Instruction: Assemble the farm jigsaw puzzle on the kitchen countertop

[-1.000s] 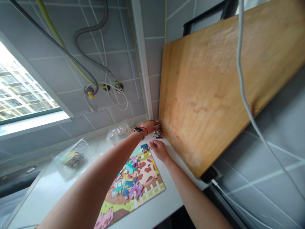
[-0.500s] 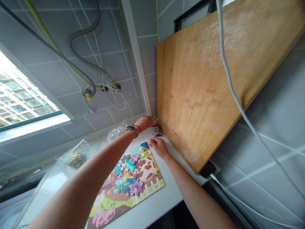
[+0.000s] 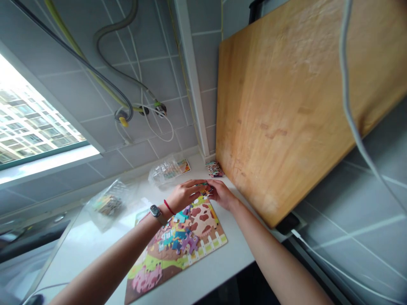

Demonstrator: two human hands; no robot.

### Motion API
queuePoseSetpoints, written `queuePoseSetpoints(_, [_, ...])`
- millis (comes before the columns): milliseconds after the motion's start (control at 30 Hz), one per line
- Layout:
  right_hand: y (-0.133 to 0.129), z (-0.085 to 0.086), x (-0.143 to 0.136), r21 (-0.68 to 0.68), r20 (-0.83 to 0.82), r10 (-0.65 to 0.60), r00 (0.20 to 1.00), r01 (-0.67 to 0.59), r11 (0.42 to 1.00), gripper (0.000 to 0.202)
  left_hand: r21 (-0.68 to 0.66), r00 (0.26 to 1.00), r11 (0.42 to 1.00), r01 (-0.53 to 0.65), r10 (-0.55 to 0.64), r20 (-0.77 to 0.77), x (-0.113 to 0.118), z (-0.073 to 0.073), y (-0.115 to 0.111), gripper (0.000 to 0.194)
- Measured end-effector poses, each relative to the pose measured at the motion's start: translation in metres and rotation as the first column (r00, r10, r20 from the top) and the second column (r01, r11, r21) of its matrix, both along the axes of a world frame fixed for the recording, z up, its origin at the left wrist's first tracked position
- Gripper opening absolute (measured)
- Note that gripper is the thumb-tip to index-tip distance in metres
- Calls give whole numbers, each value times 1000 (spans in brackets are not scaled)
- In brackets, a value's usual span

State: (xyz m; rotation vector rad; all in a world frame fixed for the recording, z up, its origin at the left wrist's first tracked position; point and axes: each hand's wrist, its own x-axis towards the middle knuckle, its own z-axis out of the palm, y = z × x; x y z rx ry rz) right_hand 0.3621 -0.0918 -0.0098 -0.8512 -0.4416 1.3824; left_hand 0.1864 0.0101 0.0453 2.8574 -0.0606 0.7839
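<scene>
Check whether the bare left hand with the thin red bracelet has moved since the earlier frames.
Yes. Against the large tan wooden board, the left hand has shifted lower and leftward in view, away from its far lower corner.

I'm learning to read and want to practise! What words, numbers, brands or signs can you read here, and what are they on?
There are none I can read.
Puzzle: no letters clear enough to read.
Loose pieces on it: any marks are too small and blurred.
Watch: its face is too small to read.
Picture card: any print is too small.
</scene>
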Motion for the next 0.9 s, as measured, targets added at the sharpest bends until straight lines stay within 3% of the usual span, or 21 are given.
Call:
queuePoseSetpoints(133, [-8, 6, -6, -5, 112, 111, 988, -111, 994, 39, -52, 995, 995, -81, 78, -61, -28, -12, -14, 38])
queuePoseSetpoints(233, [-12, 10, -3, 19, 217, 128, 968, -135, 991, 60, -73, 982, 983, -167, 159, -103, -48, -15, -29, 59])
queuePoseSetpoints(333, [-10, 9, 2, 27, 254, 33, 967, -41, 999, 54, -95, 953, 957, -275, 259, -157, -77, -16, -39, 72])
queuePoseSetpoints(467, [-4, 0, 9, 35, 373, -141, 917, 138, 990, 50, -48, 887, 921, -386, 357, -293, -127, -26, -36, 59])
queuePoseSetpoints(533, [-1, -6, 13, 55, 529, -217, 821, 222, 973, 49, -20, 855, 905, -425, 394, -338, -150, -35, -31, 64])
queuePoseSetpoints(700, [-2, -19, 25, 139, 870, -252, 424, 280, 950, 39, -75, 861, 912, -403, 351, -367, -181, -47, -23, 75])
queuePoseSetpoints(800, [-5, -22, 30, 106, 971, -159, 177, 275, 955, 32, -173, 897, 914, -367, 297, -328, -187, -46, -20, 64])
queuePoseSetpoints(900, [-7, -20, 32, 113, 993, -114, -13, 259, 959, 31, -232, 922, 910, -343, 279, -268, -189, -44, -18, 47])
